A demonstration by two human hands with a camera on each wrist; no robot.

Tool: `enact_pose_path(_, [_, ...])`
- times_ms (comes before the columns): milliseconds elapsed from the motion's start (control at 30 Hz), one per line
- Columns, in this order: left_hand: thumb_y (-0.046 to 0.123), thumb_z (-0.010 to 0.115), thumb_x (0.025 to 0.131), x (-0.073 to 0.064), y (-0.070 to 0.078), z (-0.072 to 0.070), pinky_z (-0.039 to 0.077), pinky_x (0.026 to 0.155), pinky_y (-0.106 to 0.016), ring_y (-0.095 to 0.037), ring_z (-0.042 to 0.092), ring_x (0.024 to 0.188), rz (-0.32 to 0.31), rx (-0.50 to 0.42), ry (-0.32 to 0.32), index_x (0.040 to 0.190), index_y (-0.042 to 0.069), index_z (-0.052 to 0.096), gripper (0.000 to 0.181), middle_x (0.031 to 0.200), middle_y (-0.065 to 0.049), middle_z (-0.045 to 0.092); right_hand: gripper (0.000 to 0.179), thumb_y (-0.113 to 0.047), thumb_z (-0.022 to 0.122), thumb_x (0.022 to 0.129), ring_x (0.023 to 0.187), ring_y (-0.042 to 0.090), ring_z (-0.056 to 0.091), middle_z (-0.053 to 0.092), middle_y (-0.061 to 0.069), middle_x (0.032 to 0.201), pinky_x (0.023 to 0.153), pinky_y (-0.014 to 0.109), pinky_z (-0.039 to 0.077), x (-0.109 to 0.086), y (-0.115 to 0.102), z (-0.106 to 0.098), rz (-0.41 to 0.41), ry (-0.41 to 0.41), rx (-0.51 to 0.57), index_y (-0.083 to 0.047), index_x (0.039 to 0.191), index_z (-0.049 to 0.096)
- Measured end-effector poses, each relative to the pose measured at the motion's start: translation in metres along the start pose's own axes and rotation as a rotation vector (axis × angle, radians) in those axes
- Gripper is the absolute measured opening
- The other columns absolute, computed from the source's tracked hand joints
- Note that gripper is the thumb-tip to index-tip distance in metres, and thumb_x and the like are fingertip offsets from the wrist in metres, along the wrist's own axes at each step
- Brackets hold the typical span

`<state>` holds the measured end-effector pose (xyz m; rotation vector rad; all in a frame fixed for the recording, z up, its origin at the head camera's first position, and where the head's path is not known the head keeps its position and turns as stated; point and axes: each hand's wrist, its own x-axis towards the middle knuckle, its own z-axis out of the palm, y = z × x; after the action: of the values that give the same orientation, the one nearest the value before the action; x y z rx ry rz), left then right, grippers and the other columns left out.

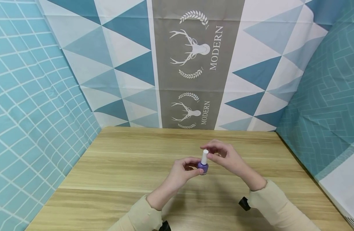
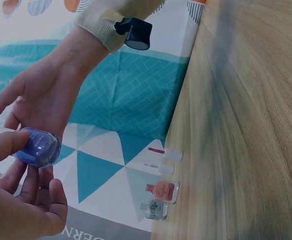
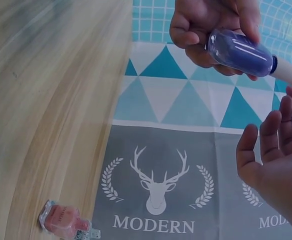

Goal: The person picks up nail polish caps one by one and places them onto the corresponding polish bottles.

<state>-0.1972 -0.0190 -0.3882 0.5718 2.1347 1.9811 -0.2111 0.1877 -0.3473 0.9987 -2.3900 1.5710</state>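
Note:
A nail polish bottle with purple polish [image 1: 203, 167] and a tall white cap [image 1: 204, 157] is off the table. My left hand [image 1: 181, 171] pinches its glass body between thumb and fingers; the purple bottle [image 3: 241, 52] tilts in the right wrist view. Close around the cap is my right hand [image 1: 226, 156], its fingers loosely bent and its thumb tip beside the cap. Firm contact there cannot be made out. The right hand [image 2: 48, 90] also shows behind the bottle in the left wrist view.
On the wooden table [image 1: 122, 179] stand an uncapped coral polish bottle [image 2: 163, 191] and a clear glittery bottle [image 2: 157, 210]. Two white caps with brushes, one reddish [image 2: 173, 154] and one pale [image 2: 166, 169], lie beside them. Patterned cloth walls [image 1: 130, 64] enclose the back and sides.

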Motion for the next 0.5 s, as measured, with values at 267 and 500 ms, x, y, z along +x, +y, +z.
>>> enact_pose_path(267, [0.015, 0.075, 0.081, -0.0003, -0.0002, 0.0001, 0.052, 0.074, -0.026, -0.017, 0.062, 0.087, -0.001, 0.011, -0.002, 0.109, 0.008, 0.069, 0.03, 0.103, -0.006, 0.068, 0.03, -0.003, 0.052, 0.095, 0.074, 0.016, 0.045, 0.058, 0.003, 0.105, 0.055, 0.027, 0.042, 0.0, -0.0015, -0.0013, -0.083, -0.088, -0.004, -0.012, 0.121, 0.064])
enact_pose_path(500, [0.016, 0.075, 0.081, -0.0005, 0.0004, 0.0006, 0.051, 0.074, -0.026, -0.019, 0.061, 0.089, 0.006, 0.011, -0.004, 0.109, 0.008, 0.069, 0.029, 0.103, -0.006, 0.068, 0.026, -0.005, 0.051, 0.096, 0.081, 0.014, 0.049, 0.06, 0.001, 0.106, 0.059, 0.027, 0.044, -0.0001, -0.0012, -0.0004, -0.06, -0.068, -0.014, -0.014, 0.115, 0.067])
